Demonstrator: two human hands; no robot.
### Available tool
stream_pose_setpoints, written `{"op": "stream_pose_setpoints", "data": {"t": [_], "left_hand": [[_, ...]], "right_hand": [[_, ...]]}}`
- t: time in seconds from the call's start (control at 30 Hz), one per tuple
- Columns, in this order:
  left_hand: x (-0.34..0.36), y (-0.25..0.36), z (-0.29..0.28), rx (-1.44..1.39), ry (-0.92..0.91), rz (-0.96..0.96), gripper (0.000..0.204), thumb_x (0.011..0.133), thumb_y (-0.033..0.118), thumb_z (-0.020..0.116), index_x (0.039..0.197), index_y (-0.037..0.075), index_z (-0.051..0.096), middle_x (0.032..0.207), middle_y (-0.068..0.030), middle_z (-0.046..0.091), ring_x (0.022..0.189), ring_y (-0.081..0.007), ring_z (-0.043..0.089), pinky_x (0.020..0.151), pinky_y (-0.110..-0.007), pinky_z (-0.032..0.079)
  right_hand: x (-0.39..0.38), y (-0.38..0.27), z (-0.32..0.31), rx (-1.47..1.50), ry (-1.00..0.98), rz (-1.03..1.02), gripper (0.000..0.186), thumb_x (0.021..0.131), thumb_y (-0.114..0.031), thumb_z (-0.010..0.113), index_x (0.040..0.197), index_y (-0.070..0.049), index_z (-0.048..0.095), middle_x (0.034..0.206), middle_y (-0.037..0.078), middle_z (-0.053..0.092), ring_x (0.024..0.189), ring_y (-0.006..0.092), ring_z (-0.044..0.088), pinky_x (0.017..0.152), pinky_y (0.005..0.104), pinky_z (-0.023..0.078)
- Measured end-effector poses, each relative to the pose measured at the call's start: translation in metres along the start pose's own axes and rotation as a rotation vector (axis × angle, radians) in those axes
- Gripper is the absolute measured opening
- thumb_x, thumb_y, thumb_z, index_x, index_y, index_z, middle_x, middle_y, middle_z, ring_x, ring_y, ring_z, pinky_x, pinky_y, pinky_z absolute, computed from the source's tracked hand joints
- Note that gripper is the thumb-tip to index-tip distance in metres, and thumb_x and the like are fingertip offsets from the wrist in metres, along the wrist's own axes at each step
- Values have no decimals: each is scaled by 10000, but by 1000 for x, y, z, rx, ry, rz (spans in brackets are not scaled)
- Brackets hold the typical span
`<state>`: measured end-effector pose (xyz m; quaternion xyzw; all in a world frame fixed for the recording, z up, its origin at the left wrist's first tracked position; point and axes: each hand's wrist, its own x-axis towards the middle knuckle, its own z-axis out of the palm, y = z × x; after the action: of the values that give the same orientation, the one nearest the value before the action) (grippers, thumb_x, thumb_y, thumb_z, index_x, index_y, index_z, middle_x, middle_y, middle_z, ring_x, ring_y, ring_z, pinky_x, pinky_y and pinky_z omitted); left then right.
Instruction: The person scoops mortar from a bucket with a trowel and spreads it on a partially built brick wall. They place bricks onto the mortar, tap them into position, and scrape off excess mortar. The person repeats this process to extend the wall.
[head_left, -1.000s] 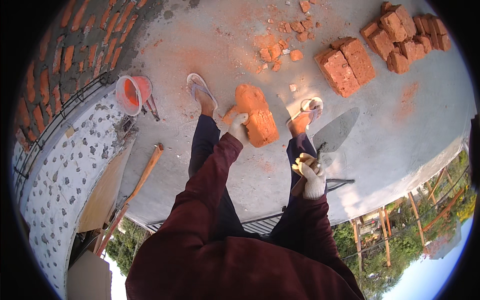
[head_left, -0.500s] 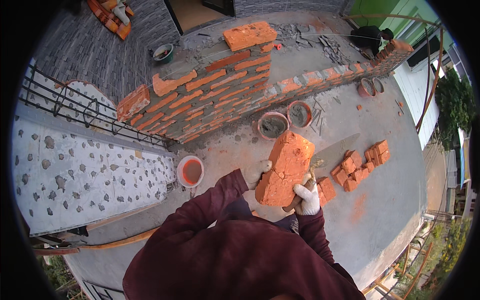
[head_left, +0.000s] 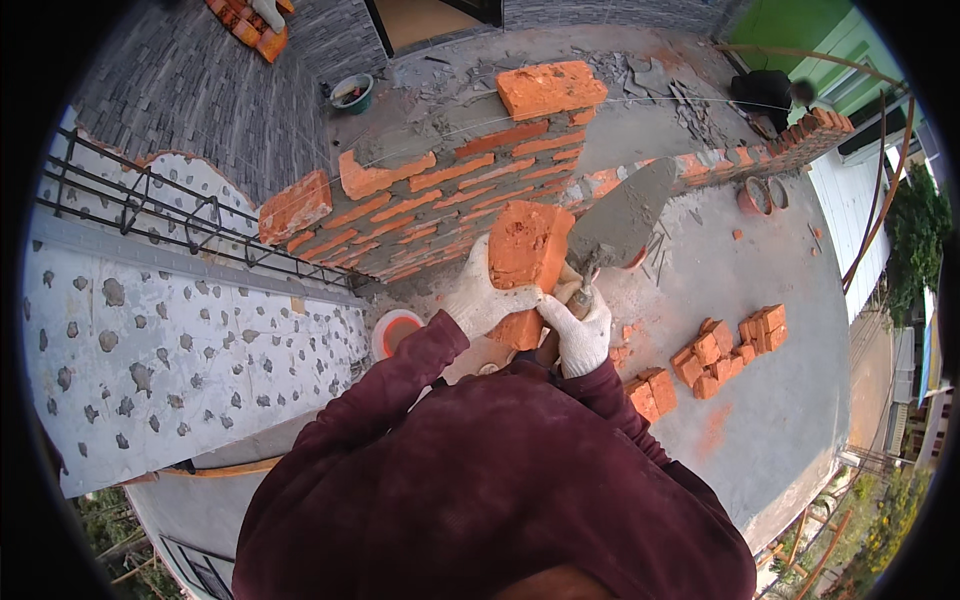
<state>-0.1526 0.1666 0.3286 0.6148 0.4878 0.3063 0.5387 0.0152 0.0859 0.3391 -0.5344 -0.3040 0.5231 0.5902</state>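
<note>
One brick (head_left: 525, 262) in left hand (head_left: 483, 298), one trowel (head_left: 622, 218) in right hand (head_left: 578, 332)

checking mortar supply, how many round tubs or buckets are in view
4 that I can make out: a white-rimmed orange bucket on the slab by the left hand, a green bowl-shaped tub beyond the red brick wall, and two round reddish tubs at right. Others may be hidden.

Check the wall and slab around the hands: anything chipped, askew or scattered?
Yes. The orange clay brick held by the white-gloved left hand has a rough, pitted face. The right hand grips a mortar-coated steel trowel. Loose orange bricks lie jumbled on the grey concrete slab, with small fragments nearby.
</note>
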Motion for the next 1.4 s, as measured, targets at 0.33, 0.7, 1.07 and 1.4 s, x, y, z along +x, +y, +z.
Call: {"op": "stream_pose_setpoints", "data": {"t": [0.33,0.7,1.07,1.4], "left_hand": [[76,76,-135,133,21,158,1291,639,402,956,1611,-48,235,1538,-241,466,1427,-312,476,1179,-393,387],[271,68,-239,1024,-221,293,1315,581,577,895,1621,51,285,1347,-235,567,1242,-396,584,1068,-440,481],[300,40,-237,966,-336,321,1273,610,598,874,1610,53,303,1385,-243,556,1243,-397,596,1047,-451,504],[295,29,-247,966,-346,317,1284,605,603,891,1612,65,303,1304,-209,583,1186,-388,619,1007,-462,521]], "right_hand": [[99,-83,35,294,-338,77,166,878,-37,747,911,14,591,1368,222,582,1100,280,686,922,412,603],[101,-3,-44,-38,370,286,404,902,-66,740,1249,88,600,1024,151,706,900,241,725,760,357,637],[58,34,-12,-48,609,403,298,902,-49,704,1157,80,622,957,127,682,819,240,716,753,352,630],[99,16,12,-103,465,428,371,876,-62,745,1174,115,613,938,99,658,804,198,695,747,323,601]]}}
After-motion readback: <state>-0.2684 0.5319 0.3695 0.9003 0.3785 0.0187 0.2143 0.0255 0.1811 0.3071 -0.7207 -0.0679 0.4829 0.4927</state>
